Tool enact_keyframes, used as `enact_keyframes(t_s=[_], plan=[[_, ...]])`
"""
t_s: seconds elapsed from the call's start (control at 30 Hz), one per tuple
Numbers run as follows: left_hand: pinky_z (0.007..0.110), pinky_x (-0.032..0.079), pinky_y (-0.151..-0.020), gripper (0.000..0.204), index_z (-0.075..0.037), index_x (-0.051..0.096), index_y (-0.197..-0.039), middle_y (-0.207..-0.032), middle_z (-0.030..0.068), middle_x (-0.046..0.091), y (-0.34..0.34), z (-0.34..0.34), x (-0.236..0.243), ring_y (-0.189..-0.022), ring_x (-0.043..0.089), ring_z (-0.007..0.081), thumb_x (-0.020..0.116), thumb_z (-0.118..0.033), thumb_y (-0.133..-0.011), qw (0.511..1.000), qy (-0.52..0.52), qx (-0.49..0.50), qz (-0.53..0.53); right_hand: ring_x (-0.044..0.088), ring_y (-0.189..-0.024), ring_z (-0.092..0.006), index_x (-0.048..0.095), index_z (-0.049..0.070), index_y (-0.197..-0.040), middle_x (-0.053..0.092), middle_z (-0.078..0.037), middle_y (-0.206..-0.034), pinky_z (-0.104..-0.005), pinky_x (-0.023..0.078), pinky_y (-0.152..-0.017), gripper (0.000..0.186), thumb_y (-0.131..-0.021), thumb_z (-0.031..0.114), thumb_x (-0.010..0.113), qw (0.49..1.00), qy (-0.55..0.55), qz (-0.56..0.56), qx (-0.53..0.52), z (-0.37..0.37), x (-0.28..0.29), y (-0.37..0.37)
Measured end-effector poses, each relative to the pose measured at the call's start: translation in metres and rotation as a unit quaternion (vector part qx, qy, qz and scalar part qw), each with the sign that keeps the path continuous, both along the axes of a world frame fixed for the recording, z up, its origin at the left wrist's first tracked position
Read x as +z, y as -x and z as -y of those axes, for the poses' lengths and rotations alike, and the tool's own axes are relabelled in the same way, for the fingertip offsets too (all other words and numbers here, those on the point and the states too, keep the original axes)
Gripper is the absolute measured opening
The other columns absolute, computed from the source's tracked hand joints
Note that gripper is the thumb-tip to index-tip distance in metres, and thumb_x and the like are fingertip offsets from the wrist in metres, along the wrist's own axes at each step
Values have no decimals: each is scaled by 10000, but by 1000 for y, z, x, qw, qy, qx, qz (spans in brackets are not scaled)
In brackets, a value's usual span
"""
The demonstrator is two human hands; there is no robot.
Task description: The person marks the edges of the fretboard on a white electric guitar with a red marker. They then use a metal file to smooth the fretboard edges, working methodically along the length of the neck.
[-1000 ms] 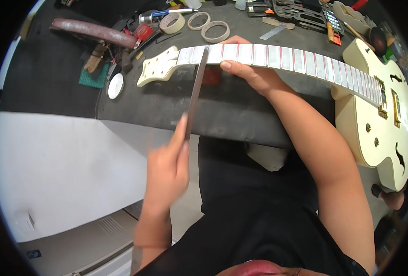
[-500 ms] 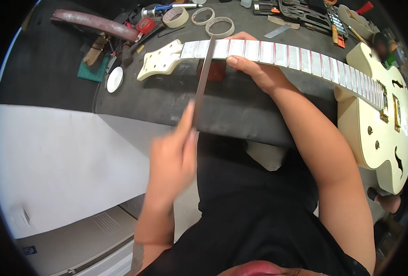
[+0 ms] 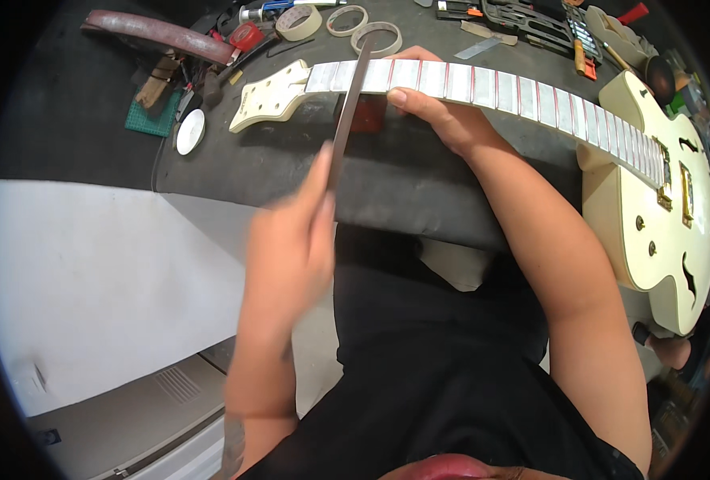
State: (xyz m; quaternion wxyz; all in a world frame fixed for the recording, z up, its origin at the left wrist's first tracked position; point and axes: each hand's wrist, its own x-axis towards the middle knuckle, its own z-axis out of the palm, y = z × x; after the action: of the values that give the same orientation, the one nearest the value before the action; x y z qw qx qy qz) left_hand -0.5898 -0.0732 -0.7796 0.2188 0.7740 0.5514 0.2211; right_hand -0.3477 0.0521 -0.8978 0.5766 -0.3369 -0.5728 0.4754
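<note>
A cream hollow-body guitar [image 3: 647, 268] lies with its body at my right and its neck reaching left across the bench. Taped strips cover its fretboard [image 3: 483, 86], and the frets show between them. My left hand [image 3: 287, 248], slightly blurred, is closed round the end of a long, narrow metal file [image 3: 348, 116]. The file lies across the fretboard near the headstock [image 3: 268, 96], its far tip past the neck's far edge. My right hand [image 3: 439, 108] grips the neck just right of the file, thumb on the near edge and fingers behind. A red block [image 3: 367, 116] is under the neck.
The bench has a dark top [image 3: 419, 188]. Tape rolls [image 3: 375, 40] lie behind the headstock. A small white dish [image 3: 191, 132], a green mat [image 3: 151, 118] and a long reddish curved block [image 3: 159, 34] are at left. Several hand tools [image 3: 531, 32] lie at the back right.
My left hand has pushed the file farther forward across the neck, so more of its tip sticks out beyond the far edge. My right hand keeps its grip. The whole view has shifted slightly.
</note>
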Motion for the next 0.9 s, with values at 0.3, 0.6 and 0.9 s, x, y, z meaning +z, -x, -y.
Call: enact_keyframes(t_s=[0.3, 0.6, 0.9], plan=[[456, 565, -781, 438, -45, 660, -1465, -931, 301, 708, -23, -68, 5, -846, 693, 505, 597, -51, -1032, 995, -87, -20, -32, 613, -893, -99, 667, 89, -1241, 655, 10, -968, -290, 514, -863, 445, -931, 379, 803, 1000, 17, 13, 17, 7, 18, 9], [429, 554, -745, 555, -46, 595, -1555, -848, 302, 672, 24, 48, -7, -790, 721, 459, 608, 12, -1004, 1000, 9, 19, 12, 609, -900, -105, 664, 78, -1244, 655, 1, -992, -296, 515, -871, 456, -929, 369, 819, 1000, -3, 17, -4, 2, 2, 7], [468, 565, -860, 425, -55, 651, -1475, -987, 310, 726, -30, -88, 3, -906, 717, 481, 561, -146, -1070, 995, -86, -31, -43, 606, -900, -102, 665, 86, -1237, 653, 9, -973, -285, 510, -860, 446, -939, 385, 809, 1000, 22, 10, 16, 5, 13, 9]])
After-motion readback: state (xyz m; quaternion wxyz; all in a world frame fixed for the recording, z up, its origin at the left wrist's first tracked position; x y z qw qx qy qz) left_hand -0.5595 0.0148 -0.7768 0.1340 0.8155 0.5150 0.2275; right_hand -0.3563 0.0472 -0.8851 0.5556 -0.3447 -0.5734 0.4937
